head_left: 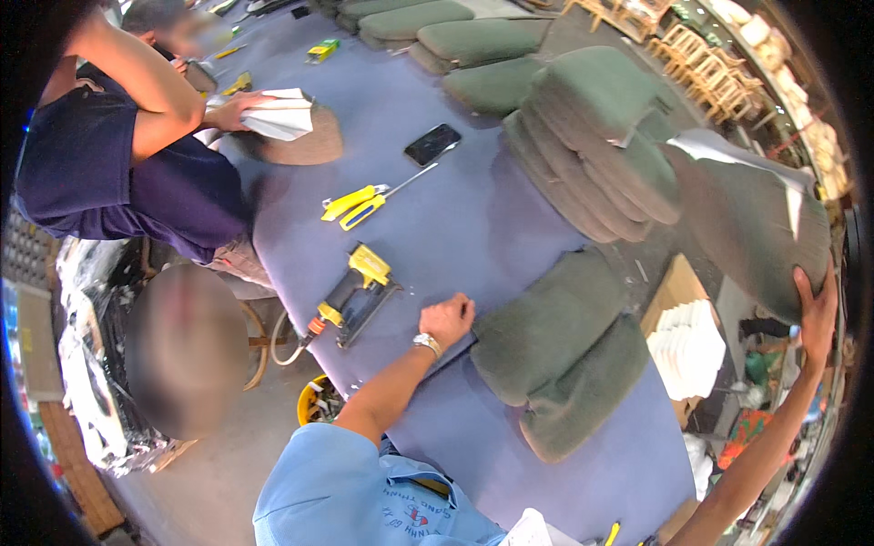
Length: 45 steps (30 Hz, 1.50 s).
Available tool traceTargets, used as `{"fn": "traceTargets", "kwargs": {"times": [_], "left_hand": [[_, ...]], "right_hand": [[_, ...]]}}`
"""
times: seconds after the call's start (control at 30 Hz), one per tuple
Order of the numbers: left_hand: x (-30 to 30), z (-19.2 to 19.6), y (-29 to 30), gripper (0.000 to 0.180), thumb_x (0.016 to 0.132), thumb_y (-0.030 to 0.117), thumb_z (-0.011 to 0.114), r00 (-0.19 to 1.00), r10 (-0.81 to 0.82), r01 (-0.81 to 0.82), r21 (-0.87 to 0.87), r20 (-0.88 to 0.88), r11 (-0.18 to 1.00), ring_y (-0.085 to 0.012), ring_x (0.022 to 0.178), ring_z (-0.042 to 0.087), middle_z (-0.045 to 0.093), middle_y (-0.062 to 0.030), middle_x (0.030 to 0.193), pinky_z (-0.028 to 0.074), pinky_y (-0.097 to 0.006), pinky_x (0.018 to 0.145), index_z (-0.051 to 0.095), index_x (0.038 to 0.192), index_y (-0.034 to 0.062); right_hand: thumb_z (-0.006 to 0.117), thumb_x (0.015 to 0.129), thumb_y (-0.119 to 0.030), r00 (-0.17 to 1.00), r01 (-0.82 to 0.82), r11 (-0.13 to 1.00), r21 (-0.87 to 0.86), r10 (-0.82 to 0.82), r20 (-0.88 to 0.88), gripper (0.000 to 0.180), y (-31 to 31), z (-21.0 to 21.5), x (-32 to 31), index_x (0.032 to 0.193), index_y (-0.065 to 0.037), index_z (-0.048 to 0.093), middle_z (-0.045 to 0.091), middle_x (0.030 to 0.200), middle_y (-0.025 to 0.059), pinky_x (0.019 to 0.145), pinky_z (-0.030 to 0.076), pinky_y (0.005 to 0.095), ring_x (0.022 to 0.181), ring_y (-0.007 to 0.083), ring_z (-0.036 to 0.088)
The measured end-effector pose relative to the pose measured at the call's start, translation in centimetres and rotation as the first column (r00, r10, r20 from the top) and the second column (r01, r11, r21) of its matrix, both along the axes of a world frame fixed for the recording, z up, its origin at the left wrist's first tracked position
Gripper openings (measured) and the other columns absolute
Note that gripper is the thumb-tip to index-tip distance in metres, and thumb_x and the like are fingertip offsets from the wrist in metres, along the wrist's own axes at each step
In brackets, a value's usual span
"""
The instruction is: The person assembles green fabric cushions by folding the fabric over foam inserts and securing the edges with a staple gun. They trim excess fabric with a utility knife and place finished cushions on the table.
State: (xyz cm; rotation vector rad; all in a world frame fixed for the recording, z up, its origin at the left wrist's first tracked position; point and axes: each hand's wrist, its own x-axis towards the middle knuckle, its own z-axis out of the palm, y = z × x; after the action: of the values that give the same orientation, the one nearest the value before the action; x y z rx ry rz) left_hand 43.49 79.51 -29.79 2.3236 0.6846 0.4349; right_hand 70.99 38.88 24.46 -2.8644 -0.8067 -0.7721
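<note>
The left hand (447, 319) is curled into a loose fist, knuckles resting on the blue-covered table (455, 218), with nothing seen inside the fingers; a watch sits on its wrist. At its 9 o'clock, near but apart, lies a yellow and black staple gun (356, 293) with a hose running off the table edge.

The right hand (815, 318), far out at 3 o'clock, has its fingers spread and pressed on the lower edge of a grey-green seat cushion (746, 232), holding it tilted off the table's edge.

Just beside the left fist at 3 o'clock lie two more green cushions (560, 350), one overlapping the other. A stack of cushions (596, 136) stands at 1 o'clock. At 12 o'clock lie yellow-handled screwdrivers (360, 205) and a dark phone (431, 144).

Containers: a yellow bucket (314, 400) sits below the table at 8 o'clock, holding small mixed items too blurred to tell. A cardboard box (678, 291) on the floor at 4 o'clock has white stacked pads (692, 350) beside or in it; which, I cannot tell.

At 10 o'clock another person's hand (238, 109) presses white fabric (282, 114) on a brown cushion (305, 146).
</note>
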Motion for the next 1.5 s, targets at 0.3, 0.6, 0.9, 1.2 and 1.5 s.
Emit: {"fn": "traceTargets", "kwargs": {"times": [0.3,0.6,0.9,1.2,1.5], "left_hand": [[-2.3,1.2,-2.2,0.026,0.097,0.034,0.059,0.998,-0.059,0.061,-0.186,0.017,0.981,-0.0385,0.082,0.074,0.076,-0.0147,0.088,0.058,-0.05,0.076,0.072,0.1,0.0107],[-29.8,1.2,-11.2,0.034,0.098,0.036,0.062,0.966,-0.204,0.071,-0.6,-0.157,0.797,-0.0188,0.065,0.073,0.075,-0.0084,0.075,0.058,-0.036,0.066,0.073,0.093,0.0038],[-53.7,-11.2,-11.9,0.031,0.093,0.032,0.059,0.511,0.061,-0.65,-0.339,-0.857,0.68,-0.0253,0.073,0.076,0.077,-0.011,0.081,0.062,-0.036,0.071,0.077,0.096,0.0072],[-62.6,-16.7,-20.8,0.046,0.095,0.037,0.049,0.632,-0.047,-0.364,-0.35,-0.774,0.863,-0.0445,0.121,0.064,0.068,-0.023,0.131,0.05,-0.051,0.106,0.073,0.123,0.0087],[-65.6,-16.1,-20.0,0.04,0.091,0.044,0.061,0.77,0.033,-0.381,-0.418,-0.637,0.825,-0.0409,0.113,0.069,0.072,-0.0169,0.124,0.055,-0.049,0.1,0.077,0.117,0.019]], "right_hand": [[0.069,0.097,-0.051,0.961,0.239,0.971,-0.022,-0.24,-0.139,0.081,-14.6,7.4,-23.2,0.155,0.001,0.045,0.047,0.157,0.0211,0.122,0.031,0.0433,0.146,0.0291,0.044],[0.08,0.085,-0.023,0.775,0.385,0.919,0.09,-0.269,-0.572,0.06,-26.0,-16.9,-37.5,0.138,0.0,0.061,0.063,0.136,0.0223,0.109,0.042,0.0456,0.128,0.0368,0.058],[0.085,0.081,-0.039,0.818,0.434,0.898,-0.067,-0.424,-0.389,0.073,-24.9,-17.4,-39.5,0.139,-0.003,0.06,0.066,0.128,0.0249,0.104,0.045,0.0505,0.12,0.0452,0.058],[0.068,0.098,-0.042,0.945,0.206,0.977,0.047,-0.186,-0.269,0.05,-28.3,-17.2,-43.2,0.123,0.001,0.069,0.071,0.109,0.0266,0.091,0.049,0.0485,0.102,0.0466,0.066],[0.063,0.094,-0.059,0.826,0.369,0.92,-0.132,-0.39,-0.407,0.067,-24.4,-14.1,-48.5,0.12,0.002,0.069,0.068,0.115,0.0317,0.096,0.047,0.0498,0.117,0.0467,0.061]]}}
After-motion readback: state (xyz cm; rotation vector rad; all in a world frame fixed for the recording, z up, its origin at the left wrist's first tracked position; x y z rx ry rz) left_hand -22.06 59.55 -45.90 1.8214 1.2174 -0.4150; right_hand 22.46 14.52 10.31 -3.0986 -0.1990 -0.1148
